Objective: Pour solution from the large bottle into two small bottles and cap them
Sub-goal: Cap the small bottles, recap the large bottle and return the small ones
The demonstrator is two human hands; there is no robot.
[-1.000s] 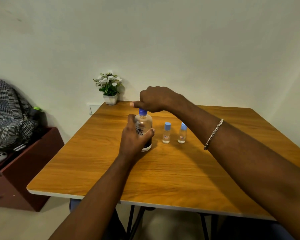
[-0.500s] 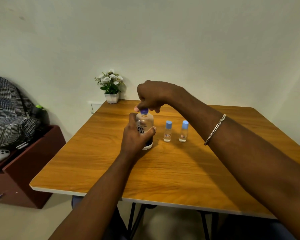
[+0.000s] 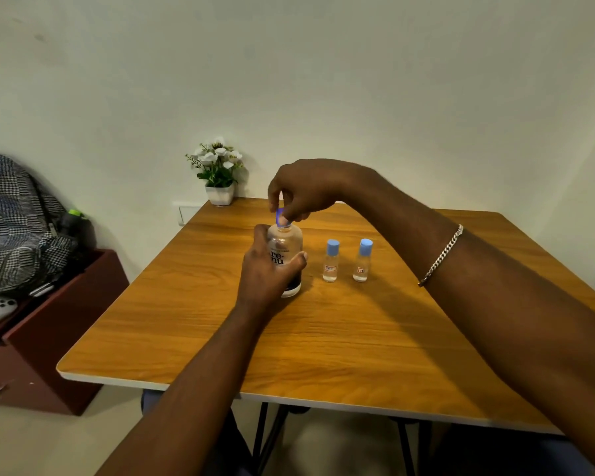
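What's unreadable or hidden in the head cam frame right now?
- Large clear bottle, head view: the left hand wraps it, hiding most of the label and the liquid level.
- Blue cap: motion-blurred under the right hand; whether it is off the neck is unclear.
- Two small blue-capped bottles: label text too small to read.
- Wooden table: near right corner hidden by the right forearm.
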